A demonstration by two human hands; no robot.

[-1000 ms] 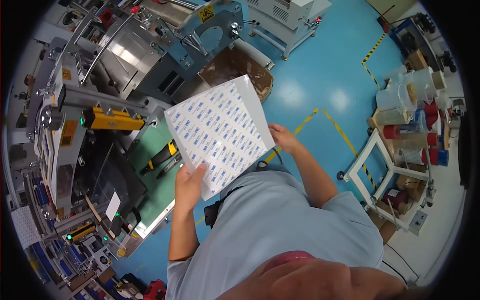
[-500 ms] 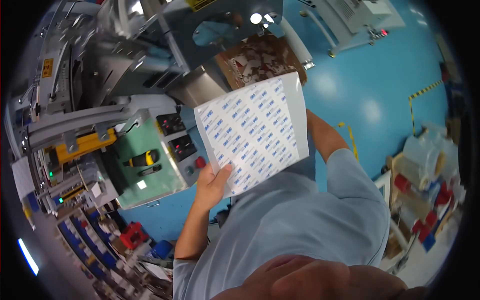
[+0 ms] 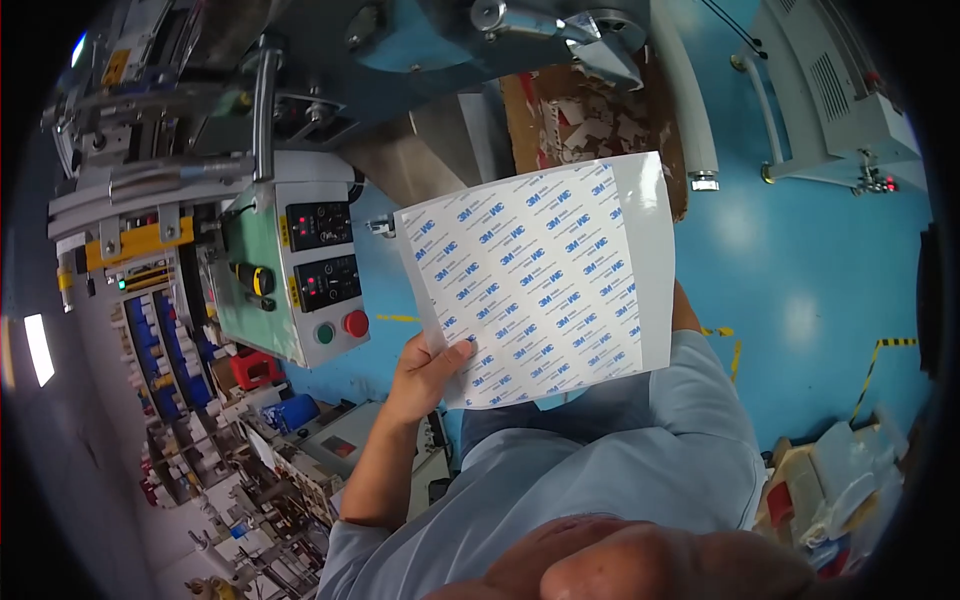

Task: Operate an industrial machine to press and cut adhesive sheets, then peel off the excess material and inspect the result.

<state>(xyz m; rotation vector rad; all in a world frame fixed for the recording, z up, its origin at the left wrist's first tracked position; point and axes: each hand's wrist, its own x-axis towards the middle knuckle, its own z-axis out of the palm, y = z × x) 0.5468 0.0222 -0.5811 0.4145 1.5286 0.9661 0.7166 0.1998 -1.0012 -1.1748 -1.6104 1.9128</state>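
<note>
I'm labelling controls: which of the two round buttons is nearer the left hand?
The red button; the green button sits beyond it, farther from the left hand.

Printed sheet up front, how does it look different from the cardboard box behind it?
The printed sheet is white with repeated blue print; the cardboard box is brown. The sheet is thin and nearly flat, while the box is walled, open and holds pale scraps. The left hand grips the sheet; the box sits beyond, untouched by that hand.
</note>
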